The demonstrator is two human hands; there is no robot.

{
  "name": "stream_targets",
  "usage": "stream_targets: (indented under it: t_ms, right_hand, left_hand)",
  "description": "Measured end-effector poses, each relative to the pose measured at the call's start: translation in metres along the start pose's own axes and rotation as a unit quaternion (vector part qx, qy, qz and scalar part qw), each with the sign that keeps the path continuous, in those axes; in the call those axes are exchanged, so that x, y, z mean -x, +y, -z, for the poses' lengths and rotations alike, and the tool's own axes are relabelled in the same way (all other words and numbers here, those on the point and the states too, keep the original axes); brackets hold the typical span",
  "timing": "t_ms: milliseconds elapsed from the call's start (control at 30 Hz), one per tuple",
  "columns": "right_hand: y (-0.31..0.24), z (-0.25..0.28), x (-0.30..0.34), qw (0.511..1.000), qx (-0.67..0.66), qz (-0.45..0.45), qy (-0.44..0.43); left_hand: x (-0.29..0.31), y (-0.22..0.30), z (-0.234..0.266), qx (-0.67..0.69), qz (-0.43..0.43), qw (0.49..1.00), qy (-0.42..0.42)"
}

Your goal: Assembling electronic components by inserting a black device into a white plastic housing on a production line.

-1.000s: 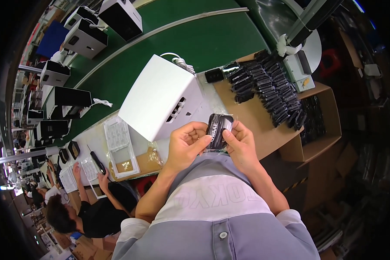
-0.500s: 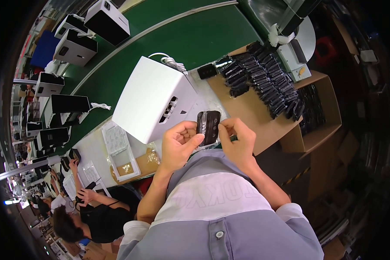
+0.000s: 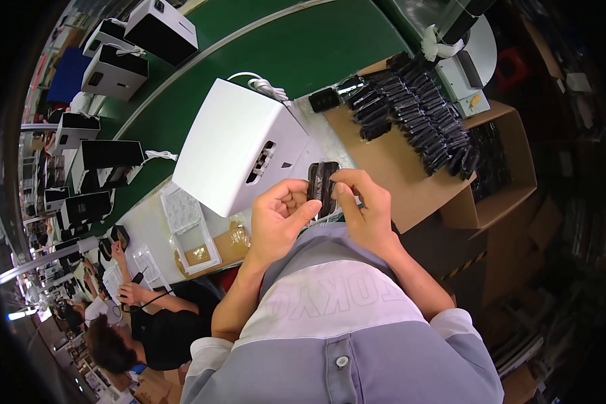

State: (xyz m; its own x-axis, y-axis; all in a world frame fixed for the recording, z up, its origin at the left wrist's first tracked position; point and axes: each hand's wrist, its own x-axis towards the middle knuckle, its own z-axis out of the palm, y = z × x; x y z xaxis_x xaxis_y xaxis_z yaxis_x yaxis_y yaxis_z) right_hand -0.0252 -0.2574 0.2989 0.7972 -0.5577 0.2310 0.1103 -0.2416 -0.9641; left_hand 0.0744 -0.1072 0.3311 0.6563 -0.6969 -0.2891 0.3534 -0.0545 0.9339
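Note:
My left hand [image 3: 280,221] is closed on the left side of a small black control panel [image 3: 322,183], its thumb across the lower edge. The panel is a rounded rectangle with a shiny film-like cover, held above the table's front edge. My right hand [image 3: 366,210] pinches at the panel's right edge with thumb and forefinger; whether it holds the panel or its film I cannot make out. Just beyond my hands a white appliance housing [image 3: 227,145] lies on its side, with a slot opening [image 3: 261,161] facing me and a coiled white cable [image 3: 266,86] behind.
Many black wrapped parts [image 3: 414,114] lie in rows on a cardboard sheet [image 3: 384,182] at right. An open carton [image 3: 515,172] with more stands beside it. White frames [image 3: 195,236] lie at left, near a co-worker [image 3: 172,323]. White and black appliances [image 3: 118,74] line the far left.
The panel has tilted in my hands, so its face with symbols now shows less. My right fingers have moved slightly up and left along its edge.

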Motion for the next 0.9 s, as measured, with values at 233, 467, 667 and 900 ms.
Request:
stream_targets:
  t_ms: [233,467,667,900]
  right_hand:
    - [-0.003,0.009,-0.020,0.990,-0.060,-0.046,-0.119]
    - [0.029,0.002,-0.023,0.963,-0.170,-0.138,-0.158]
    - [0.053,-0.005,-0.024,0.948,-0.221,-0.192,-0.127]
    - [0.068,-0.032,-0.024,0.930,-0.280,-0.204,-0.119]
  left_hand:
    - [0.004,-0.002,-0.001,-0.189,-0.082,0.978,0.044]
    - [-0.006,0.042,0.004,-0.401,-0.145,0.904,-0.008]
    - [-0.069,0.105,0.127,-0.597,-0.240,0.739,0.199]
    - [-0.110,0.084,0.180,-0.262,0.039,0.964,0.012]
